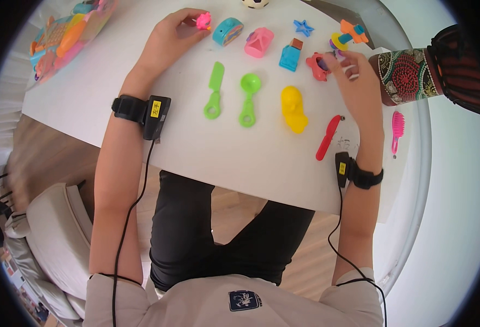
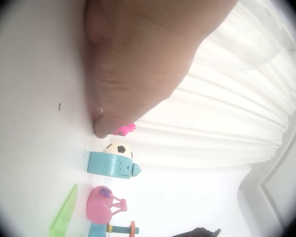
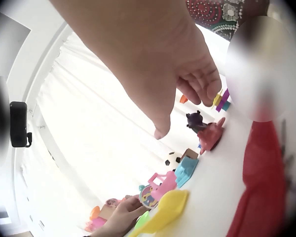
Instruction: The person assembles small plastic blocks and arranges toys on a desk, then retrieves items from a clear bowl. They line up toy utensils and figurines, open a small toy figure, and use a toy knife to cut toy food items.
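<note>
My left hand [image 1: 177,35] pinches a small bright pink toy figure [image 1: 204,20] between thumb and fingers at the table's far left; the figure partly shows past the hand in the left wrist view [image 2: 128,129]. Just right of it stands a blue toy clock [image 1: 228,31]. On the other side, my right hand [image 1: 355,79] hovers with thumb and fingers apart, nothing between them. Beside its thumb is a red toy [image 1: 317,67]. The right wrist view has a dark purple figure [image 3: 194,120] against the red toy [image 3: 212,134], below the fingers.
A pink toy handbag [image 1: 259,42], blue bottle [image 1: 289,57], blue star [image 1: 304,28] and stacking toy [image 1: 350,36] stand farther back. Nearer lie a green knife [image 1: 215,90], green spoon [image 1: 249,98], yellow toy [image 1: 293,109] and red knife [image 1: 329,137]. A drum [image 1: 406,76] borders the right.
</note>
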A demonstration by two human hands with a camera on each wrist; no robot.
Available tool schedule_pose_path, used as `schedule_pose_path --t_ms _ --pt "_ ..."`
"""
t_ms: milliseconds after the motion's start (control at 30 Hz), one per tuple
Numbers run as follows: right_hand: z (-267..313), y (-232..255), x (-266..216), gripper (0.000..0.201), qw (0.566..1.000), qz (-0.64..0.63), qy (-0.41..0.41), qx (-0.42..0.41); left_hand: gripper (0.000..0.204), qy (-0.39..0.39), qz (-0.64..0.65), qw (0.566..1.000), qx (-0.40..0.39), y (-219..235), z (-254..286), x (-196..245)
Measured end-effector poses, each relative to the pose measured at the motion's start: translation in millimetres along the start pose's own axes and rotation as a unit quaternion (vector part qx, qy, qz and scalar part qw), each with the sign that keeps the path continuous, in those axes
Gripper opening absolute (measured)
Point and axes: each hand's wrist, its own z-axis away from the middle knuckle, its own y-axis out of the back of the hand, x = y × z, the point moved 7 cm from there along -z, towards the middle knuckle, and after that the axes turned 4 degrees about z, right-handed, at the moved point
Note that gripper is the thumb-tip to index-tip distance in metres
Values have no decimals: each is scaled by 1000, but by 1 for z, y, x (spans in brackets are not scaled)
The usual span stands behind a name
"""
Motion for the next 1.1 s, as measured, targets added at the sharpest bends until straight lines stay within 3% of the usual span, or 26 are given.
schedule_pose_path --t_ms 133,333,400,500,733,833,900,1033,1100 --pt "21 -1 -1 65 995 74 -40 -59 37 -16 7 1000 1 -2 -1 -3" --pt "21 -20 11 57 998 43 -26 -47 35 -24 8 1000 13 2 1 -2" --pt "22 -25 16 46 998 -8 -23 -61 34 -8 31 999 17 1 1 1" --pt "23 -17 11 37 995 12 -50 -83 33 -16 57 998 15 2 0 1" --pt "22 -11 27 36 993 -22 -56 -101 33 -12 22 999 21 2 0 2" --pt "25 -2 20 37 995 -19 -37 -91 33 -9 34 999 17 1 0 2" --pt "18 22 8 33 999 38 -1 -26 32 0 38 999 16 2 1 3" --pt "7 39 -59 25 999 7 51 7 35 -20 38 999 19 0 2 3" --pt "-2 16 -104 19 976 -56 180 -105 37 6 15 999 39 4 1 4"
